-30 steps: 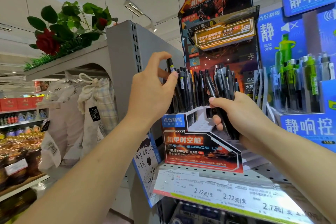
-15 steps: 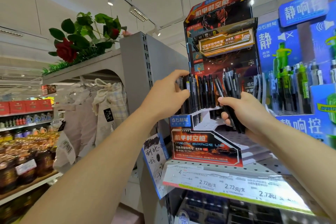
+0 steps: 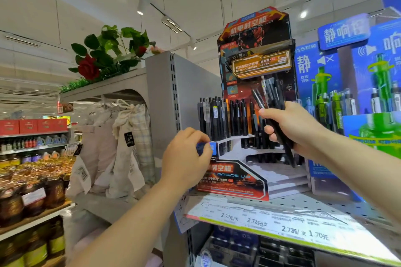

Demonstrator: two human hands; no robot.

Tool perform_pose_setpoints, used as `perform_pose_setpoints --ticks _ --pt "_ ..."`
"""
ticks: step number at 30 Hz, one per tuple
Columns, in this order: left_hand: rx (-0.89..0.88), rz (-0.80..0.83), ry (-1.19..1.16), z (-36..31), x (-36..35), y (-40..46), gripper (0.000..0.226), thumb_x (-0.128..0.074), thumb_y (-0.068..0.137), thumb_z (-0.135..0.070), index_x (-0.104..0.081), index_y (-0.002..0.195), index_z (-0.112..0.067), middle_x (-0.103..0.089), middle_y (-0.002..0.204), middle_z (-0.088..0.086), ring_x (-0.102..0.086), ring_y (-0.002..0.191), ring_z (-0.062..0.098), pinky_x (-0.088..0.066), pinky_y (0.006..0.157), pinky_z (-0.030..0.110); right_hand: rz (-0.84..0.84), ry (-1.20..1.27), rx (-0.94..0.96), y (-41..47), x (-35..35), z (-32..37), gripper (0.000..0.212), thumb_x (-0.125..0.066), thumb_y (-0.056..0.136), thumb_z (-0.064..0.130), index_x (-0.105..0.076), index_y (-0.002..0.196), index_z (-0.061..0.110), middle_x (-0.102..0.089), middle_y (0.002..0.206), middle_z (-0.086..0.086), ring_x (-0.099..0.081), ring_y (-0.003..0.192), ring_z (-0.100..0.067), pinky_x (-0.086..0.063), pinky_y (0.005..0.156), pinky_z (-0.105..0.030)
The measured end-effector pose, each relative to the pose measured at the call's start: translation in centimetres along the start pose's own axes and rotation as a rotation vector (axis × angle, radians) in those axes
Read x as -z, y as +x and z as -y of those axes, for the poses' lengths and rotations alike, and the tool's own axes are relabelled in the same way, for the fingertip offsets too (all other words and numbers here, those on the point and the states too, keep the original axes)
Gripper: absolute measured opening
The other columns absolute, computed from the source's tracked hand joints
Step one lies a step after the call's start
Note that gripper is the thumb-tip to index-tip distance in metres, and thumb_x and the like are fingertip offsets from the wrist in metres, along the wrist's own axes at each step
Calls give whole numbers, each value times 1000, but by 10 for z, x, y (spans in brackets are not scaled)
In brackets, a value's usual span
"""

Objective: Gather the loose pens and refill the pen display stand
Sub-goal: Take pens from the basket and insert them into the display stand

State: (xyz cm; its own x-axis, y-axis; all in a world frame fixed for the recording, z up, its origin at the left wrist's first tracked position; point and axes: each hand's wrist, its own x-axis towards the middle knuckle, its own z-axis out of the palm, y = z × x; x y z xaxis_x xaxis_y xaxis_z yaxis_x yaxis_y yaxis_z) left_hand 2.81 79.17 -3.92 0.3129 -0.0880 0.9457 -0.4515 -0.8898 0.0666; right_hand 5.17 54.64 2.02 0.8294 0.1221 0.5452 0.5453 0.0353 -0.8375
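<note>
Head view puts my right hand (image 3: 288, 130) wrapped around a bundle of slim black plastic pens (image 3: 271, 102), held up in front of the right half of the red-and-black cardboard pen display stand (image 3: 236, 182), their tips slanting down past my palm and their clip ends fanning up to the left. My left hand (image 3: 187, 158) sits low at the stand's near-left corner with the fingers curled against the small blue tag there; whether it pinches the tag or just steadies the cardboard, I cannot tell. The stand rests on a white perforated metal shelf (image 3: 303, 204), touching the blue-and-green display of green pens (image 3: 382, 102) on its right. To do this step well, I judge I should brace the light stand with the left hand, peel one pen at a time off the bundle, and drop it tip-down and upright into an open slot on the white stepped tiers, filling from the far row forward so seated pens do not block my reach. Counting: one stand, roughly a dozen black pens standing in its far row (image 3: 223, 117), and about six in my grip, though overlap hides the exact number; two hands, both busy.
</note>
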Motion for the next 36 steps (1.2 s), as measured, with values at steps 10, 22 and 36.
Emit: perform_pose_setpoints --ticks 10,22,36 --pt "157 149 78 -25 16 78 50 -52 91 -52 -44 140 -46 -63 61 -6 -58 60 3 -43 55 24 11 51 167 -7 -8 -18 10 -60 101 19 -57 92 21 -50 50 8 -47 47 -15 -42 44 -26" --pt "346 -111 -227 -51 13 51 10 -56 90 -31 -65 90 -33 -67 70 -9 -64 65 3 -48 59 26 74 56 131 -21 -2 -21 13 -59 102 26 -57 89 25 -55 53 0 -48 45 -14 -40 41 -24" --pt "418 -8 -606 -84 -3 37 12 -57 96 -35 -68 98 -35 -71 74 -13 -63 65 5 -52 60 22 117 42 185 -23 -11 -22 8 -64 98 27 -66 106 24 -64 68 5 -59 54 -9 -51 51 -26"
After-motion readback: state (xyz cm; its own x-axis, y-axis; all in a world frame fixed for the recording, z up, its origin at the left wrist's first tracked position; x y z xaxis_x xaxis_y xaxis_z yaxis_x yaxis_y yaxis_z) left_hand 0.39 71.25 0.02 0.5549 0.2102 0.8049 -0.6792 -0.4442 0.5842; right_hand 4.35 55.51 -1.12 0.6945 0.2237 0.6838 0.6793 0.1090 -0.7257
